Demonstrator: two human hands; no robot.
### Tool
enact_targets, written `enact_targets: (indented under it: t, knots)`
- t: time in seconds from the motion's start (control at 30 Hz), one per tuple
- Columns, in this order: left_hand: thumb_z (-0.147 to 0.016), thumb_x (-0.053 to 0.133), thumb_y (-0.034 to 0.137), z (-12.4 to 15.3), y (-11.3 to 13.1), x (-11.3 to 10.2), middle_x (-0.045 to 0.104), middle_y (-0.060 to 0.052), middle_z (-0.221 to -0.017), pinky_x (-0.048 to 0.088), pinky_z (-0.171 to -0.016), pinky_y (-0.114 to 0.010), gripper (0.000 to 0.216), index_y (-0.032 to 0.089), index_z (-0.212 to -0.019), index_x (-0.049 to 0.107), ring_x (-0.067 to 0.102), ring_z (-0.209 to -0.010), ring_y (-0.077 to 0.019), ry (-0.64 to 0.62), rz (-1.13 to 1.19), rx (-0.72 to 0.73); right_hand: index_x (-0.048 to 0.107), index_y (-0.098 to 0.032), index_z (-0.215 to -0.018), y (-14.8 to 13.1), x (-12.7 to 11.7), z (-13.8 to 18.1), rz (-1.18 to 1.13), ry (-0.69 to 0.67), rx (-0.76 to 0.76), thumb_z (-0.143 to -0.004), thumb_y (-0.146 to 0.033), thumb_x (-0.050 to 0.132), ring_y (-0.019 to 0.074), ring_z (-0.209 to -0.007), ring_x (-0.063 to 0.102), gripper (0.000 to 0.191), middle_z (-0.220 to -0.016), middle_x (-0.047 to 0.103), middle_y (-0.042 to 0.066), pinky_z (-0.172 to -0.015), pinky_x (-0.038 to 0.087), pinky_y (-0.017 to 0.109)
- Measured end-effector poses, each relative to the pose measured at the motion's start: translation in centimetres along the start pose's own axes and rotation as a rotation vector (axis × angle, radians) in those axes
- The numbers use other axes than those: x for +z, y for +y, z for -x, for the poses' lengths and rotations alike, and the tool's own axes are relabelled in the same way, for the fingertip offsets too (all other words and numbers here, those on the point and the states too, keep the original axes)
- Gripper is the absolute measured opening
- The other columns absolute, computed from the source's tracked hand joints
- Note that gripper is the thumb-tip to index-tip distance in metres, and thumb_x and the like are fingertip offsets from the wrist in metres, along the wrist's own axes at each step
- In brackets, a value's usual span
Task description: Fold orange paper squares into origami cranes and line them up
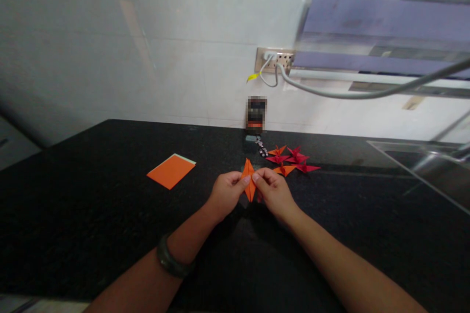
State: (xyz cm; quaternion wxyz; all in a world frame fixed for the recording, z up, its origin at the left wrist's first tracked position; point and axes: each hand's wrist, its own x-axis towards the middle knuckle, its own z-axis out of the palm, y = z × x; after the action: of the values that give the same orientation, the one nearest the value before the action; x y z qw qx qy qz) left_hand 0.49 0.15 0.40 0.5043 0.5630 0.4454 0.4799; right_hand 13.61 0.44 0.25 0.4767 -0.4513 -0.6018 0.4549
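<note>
Between hands (225, 196) (276, 194), creased orange paper diamond (250, 190), glossy black counter (110, 205).

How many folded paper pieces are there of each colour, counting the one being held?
Red pieces: 4
Loose orange pieces: 2
Held orange piece: 1
Total: 7, of which 3 are orange
</note>
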Motion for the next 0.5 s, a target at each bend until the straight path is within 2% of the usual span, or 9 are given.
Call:
enact_targets:
  t: [0.13, 0.27, 0.37, 0.5]
  knots:
    - [-0.071, 0.056, 0.037, -0.12, -0.36, -0.07, 0.058, 0.000, -0.054, 0.039, -0.048, -0.021, 0.026, 0.013, -0.062, 0.060, 0.050, -0.050, -0.0108, 0.015, -0.008, -0.015, 0.050, -0.018, -0.066, -0.05, -0.13, -0.12, -0.006, -0.062, 0.028, -0.075, -0.038, 0.052, 0.0072, -0.036, 0.040, 0.022, -0.043, 0.044, -0.007, -0.037, 0.031, 0.019]
    - [-0.070, 0.057, 0.037, -0.19, -0.46, -0.06, 0.054, 0.002, -0.050, 0.037, -0.047, -0.020, 0.026, 0.013, -0.060, 0.060, 0.048, -0.048, -0.0096, 0.056, -0.060, 0.026, 0.049, -0.017, -0.062, -0.02, -0.23, -0.22, 0.014, 0.013, 0.001, -0.073, -0.037, 0.055, 0.0059, -0.035, 0.036, 0.023, -0.042, 0.042, -0.007, -0.035, 0.027, 0.018]
    - [-0.069, 0.058, 0.034, -0.26, -0.21, -0.05, 0.056, 0.001, -0.052, 0.041, -0.051, -0.021, 0.022, 0.013, -0.061, 0.060, 0.050, -0.050, -0.0098, 0.106, 0.016, 0.010, 0.048, -0.017, -0.062, 0.14, -0.25, -0.35, -0.042, 0.064, 0.054, -0.072, -0.037, 0.055, 0.0060, -0.034, 0.037, 0.023, -0.042, 0.042, -0.008, -0.034, 0.027, 0.018]
    - [-0.066, 0.060, 0.027, -0.39, -0.12, -0.16, 0.059, 0.001, -0.053, 0.043, -0.053, -0.022, 0.015, 0.013, -0.061, 0.060, 0.052, -0.052, -0.0103, 0.122, 0.056, 0.005, 0.050, -0.017, -0.065, 0.30, -0.22, -0.40, -0.102, -0.018, 0.075, -0.072, -0.038, 0.056, 0.0060, -0.034, 0.039, 0.023, -0.044, 0.045, -0.007, -0.034, 0.031, 0.017]
